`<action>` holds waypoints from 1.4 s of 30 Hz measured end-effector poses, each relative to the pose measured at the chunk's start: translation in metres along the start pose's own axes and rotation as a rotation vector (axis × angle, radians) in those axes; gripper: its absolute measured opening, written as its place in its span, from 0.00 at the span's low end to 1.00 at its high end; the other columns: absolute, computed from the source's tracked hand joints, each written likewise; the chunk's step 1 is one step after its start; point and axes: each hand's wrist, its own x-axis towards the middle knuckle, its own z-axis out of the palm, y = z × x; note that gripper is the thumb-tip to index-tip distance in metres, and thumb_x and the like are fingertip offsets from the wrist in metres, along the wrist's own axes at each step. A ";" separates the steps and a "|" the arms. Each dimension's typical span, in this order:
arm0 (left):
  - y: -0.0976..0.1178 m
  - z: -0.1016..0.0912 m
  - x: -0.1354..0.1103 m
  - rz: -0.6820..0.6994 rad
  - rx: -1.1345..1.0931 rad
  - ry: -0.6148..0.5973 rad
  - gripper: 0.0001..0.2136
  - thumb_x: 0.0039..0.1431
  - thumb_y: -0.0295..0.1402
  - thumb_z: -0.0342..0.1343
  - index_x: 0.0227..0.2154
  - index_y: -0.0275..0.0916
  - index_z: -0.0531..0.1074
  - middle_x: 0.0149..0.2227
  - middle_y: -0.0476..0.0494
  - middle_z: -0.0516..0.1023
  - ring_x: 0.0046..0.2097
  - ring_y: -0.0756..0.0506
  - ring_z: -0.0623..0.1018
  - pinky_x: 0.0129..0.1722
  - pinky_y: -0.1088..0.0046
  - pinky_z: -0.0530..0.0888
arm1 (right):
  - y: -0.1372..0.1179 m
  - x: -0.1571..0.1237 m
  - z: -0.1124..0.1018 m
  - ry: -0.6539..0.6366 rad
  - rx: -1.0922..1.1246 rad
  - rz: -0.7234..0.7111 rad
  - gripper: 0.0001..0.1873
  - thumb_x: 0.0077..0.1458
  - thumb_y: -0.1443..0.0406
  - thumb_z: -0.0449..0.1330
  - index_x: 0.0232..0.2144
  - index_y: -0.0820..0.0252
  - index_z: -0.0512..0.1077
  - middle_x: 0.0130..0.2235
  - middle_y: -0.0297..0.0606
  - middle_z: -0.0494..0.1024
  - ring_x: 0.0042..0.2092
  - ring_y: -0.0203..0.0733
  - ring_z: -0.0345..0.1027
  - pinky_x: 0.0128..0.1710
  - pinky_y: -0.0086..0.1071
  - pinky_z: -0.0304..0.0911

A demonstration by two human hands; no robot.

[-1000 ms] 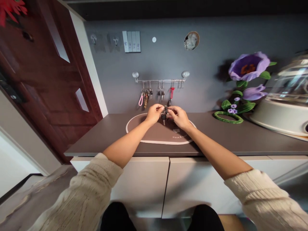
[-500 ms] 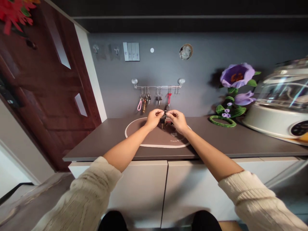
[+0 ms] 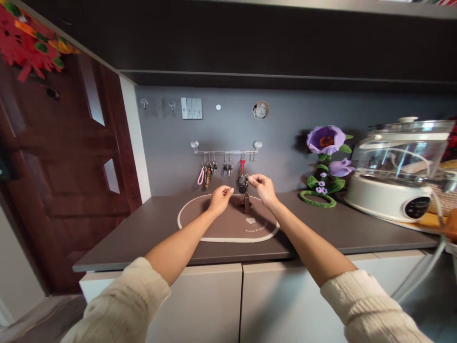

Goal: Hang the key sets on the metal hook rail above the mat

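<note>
My right hand pinches a metal key ring between thumb and fingertips, above the counter mat. From the ring hangs a bunch of keys with a dark fob and a brown piece lower down. My left hand is apart from the ring, to its left, fingers curled and tips pinched together with nothing visible in them. Behind the hands, a clear hook rail on the wall carries several key sets, among them a pink loop and a red strap.
An oval brown mat with a pale rim lies on the dark counter. To the right stand a purple fabric flower and a white appliance with a clear top. A dark shelf overhangs the wall. A red-brown door is at left.
My left hand has come off the key ring and moved left, apart from my right hand, which still holds it. The view has tilted up, so everything sits lower.
</note>
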 end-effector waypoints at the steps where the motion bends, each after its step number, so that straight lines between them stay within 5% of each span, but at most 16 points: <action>1: -0.001 0.001 0.000 0.007 0.025 -0.006 0.09 0.51 0.36 0.52 0.27 0.34 0.71 0.29 0.44 0.75 0.31 0.50 0.72 0.35 0.73 0.68 | 0.001 0.004 -0.002 0.000 0.021 0.009 0.17 0.39 0.53 0.61 0.22 0.62 0.69 0.25 0.33 0.71 0.29 0.34 0.63 0.36 0.32 0.60; 9: -0.009 0.006 -0.002 0.038 0.156 -0.011 0.12 0.53 0.38 0.48 0.26 0.35 0.71 0.28 0.44 0.75 0.31 0.50 0.72 0.34 0.73 0.67 | -0.003 0.041 -0.009 0.050 0.100 0.118 0.19 0.39 0.51 0.60 0.24 0.61 0.64 0.23 0.31 0.66 0.24 0.31 0.60 0.27 0.29 0.61; 20: -0.015 0.009 0.000 0.052 0.238 0.014 0.13 0.54 0.38 0.47 0.24 0.36 0.70 0.27 0.45 0.74 0.31 0.49 0.71 0.35 0.73 0.66 | -0.001 0.088 -0.004 0.177 0.030 0.295 0.06 0.47 0.65 0.55 0.21 0.60 0.63 0.17 0.28 0.61 0.18 0.29 0.53 0.22 0.29 0.59; 42: -0.021 0.010 0.002 0.051 0.255 0.017 0.12 0.54 0.38 0.47 0.24 0.36 0.70 0.28 0.45 0.73 0.32 0.49 0.71 0.35 0.72 0.66 | 0.031 0.114 0.023 0.333 -0.188 0.322 0.06 0.43 0.65 0.56 0.21 0.62 0.69 0.22 0.37 0.71 0.23 0.35 0.64 0.24 0.30 0.63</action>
